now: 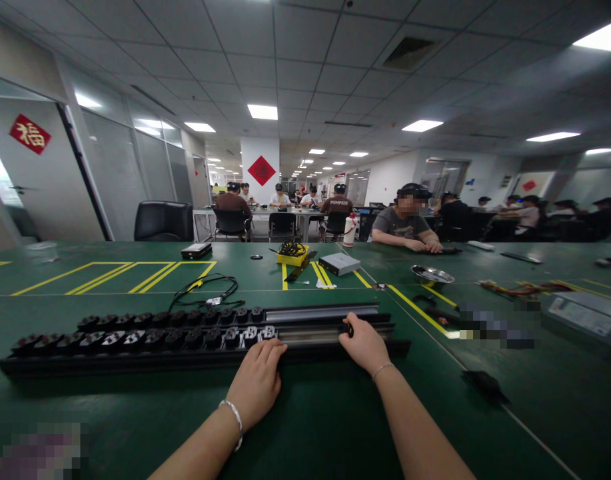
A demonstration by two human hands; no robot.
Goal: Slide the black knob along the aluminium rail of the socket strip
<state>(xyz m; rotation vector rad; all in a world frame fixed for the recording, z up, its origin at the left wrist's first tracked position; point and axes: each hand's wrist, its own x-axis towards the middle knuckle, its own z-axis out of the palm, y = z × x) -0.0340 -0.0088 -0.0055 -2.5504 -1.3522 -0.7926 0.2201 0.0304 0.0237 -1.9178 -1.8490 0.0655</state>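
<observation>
Two long black rails [315, 338] lie side by side across the table in front of me. Rows of black plug-like pieces [175, 339] with metallic tops fill their left and middle stretches. My left hand [258, 375] bends its fingers over the near rail's front edge, beside the last piece of the row. Toward the rail's right end, my right hand [364, 343] pinches a small black piece [346, 329] at the channel; the fingers partly hide it. Between my hands the near channel shows bare metal.
Behind the rails lie a black cable [212, 283], a yellow box [292, 253] with coiled wire and a grey box [339, 264]. To the right are a metal bowl [432, 274] and a power supply [585, 315]. A person [405, 223] sits across the table.
</observation>
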